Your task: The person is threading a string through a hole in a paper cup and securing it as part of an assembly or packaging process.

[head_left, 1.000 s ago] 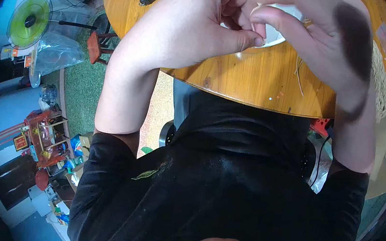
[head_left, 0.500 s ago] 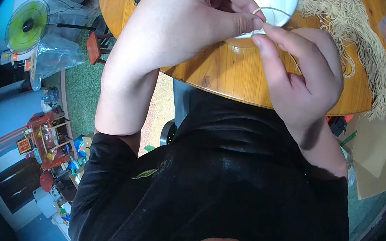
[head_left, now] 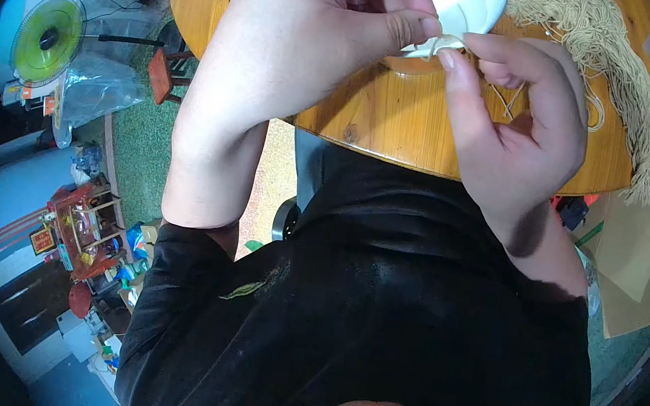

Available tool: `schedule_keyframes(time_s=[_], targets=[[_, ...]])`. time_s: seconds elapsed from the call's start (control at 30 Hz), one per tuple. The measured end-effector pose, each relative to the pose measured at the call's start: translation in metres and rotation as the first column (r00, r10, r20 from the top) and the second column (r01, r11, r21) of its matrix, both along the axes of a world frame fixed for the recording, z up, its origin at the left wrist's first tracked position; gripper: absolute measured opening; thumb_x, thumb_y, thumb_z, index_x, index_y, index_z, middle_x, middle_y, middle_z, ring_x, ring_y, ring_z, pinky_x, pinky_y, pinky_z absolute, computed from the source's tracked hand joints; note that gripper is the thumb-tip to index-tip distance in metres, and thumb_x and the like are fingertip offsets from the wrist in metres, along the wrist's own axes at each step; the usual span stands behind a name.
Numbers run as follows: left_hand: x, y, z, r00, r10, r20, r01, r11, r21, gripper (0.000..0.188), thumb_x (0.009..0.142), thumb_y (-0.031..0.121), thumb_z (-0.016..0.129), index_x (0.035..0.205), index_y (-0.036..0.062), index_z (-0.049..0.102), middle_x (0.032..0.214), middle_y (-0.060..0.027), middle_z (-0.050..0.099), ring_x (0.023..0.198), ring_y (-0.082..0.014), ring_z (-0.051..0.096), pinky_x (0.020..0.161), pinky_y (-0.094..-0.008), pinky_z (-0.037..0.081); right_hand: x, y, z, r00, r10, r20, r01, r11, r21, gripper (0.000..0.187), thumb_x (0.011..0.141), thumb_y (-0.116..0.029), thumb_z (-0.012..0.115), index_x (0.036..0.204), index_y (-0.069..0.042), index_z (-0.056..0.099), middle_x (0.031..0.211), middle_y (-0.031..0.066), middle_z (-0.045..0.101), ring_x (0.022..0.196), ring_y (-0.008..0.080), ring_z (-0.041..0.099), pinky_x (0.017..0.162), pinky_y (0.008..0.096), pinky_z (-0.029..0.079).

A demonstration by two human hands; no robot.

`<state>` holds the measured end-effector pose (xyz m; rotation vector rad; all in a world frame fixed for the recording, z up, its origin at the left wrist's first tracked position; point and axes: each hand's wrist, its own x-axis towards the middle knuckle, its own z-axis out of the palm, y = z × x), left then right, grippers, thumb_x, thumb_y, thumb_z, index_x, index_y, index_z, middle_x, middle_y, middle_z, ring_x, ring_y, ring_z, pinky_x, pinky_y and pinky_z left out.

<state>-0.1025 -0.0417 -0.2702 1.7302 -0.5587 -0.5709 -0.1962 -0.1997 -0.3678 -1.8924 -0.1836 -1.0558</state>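
The left hand (head_left: 305, 44) is pinching a small white piece (head_left: 432, 46) between its thumb and its bent fingers, so its grip is closing narrowly on this piece. The right hand (head_left: 508, 120) is meeting it from the other side; its forefinger tip is touching the same white piece, and its other fingers are curling loosely toward the palm (whether the right thumb is also pressing on it, I cannot tell). The white piece is hanging just above the near edge of the round wooden tabletop (head_left: 401, 123), in front of a white bowl (head_left: 471, 0) that is standing further back. To the right of the bowl, a bundle of pale yellow strings (head_left: 608, 51) is lying across the tabletop and drooping over its edge. A green fan (head_left: 47, 39) is standing on the floor at the left.
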Motion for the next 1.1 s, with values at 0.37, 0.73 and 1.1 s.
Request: schedule_keyframes(time_s=[0.37, 0.73, 1.1], targets=[[0.041, 0.001, -0.051, 0.806, -0.361, 0.468, 0.568, 0.691, -0.446, 0.04, 0.093, -0.014, 0.073, 0.129, -0.0017, 0.061, 0.1, -0.0018, 0.067, 0.092, -0.0087, 0.064, 0.087, -0.0242, 0.056, 0.002, -0.008, 0.011, 0.973, 0.02, -0.231, -0.035, 0.998, -0.061, 0.017, 0.09, 0.001, 0.079, 0.107, -0.004, 0.078, 0.101, 0.0046, 0.07, 0.085, 0.0139, 0.064, 0.076, 0.0263, 0.052], [0.038, 0.005, -0.051, 0.928, -0.228, 0.294, 0.336, 0.853, -0.399, 0.041, 0.095, -0.016, 0.069, 0.132, -0.0027, 0.061, 0.109, -0.0031, 0.066, 0.098, -0.0094, 0.064, 0.092, -0.0249, 0.055, 0.009, -0.023, -0.016, 0.989, 0.137, 0.062, -0.134, 0.99, -0.047, 0.02, 0.086, -0.001, 0.085, 0.1, -0.001, 0.072, 0.111, 0.011, 0.072, 0.101, 0.0223, 0.071, 0.09, 0.0307, 0.056], [-0.009, 0.008, -0.012, 0.996, 0.072, 0.06, -0.063, 0.99, -0.13, 0.03, 0.103, -0.009, 0.064, 0.132, -0.0054, 0.06, 0.116, -0.009, 0.069, 0.107, -0.014, 0.068, 0.096, -0.0281, 0.056, 0.004, 0.01, -0.033, 0.888, 0.21, -0.41, -0.117, 0.963, 0.241, 0.03, 0.081, -0.016, 0.093, 0.101, -0.001, 0.075, 0.1, 0.0117, 0.078, 0.092, 0.0211, 0.078, 0.083, 0.0328, 0.062]])
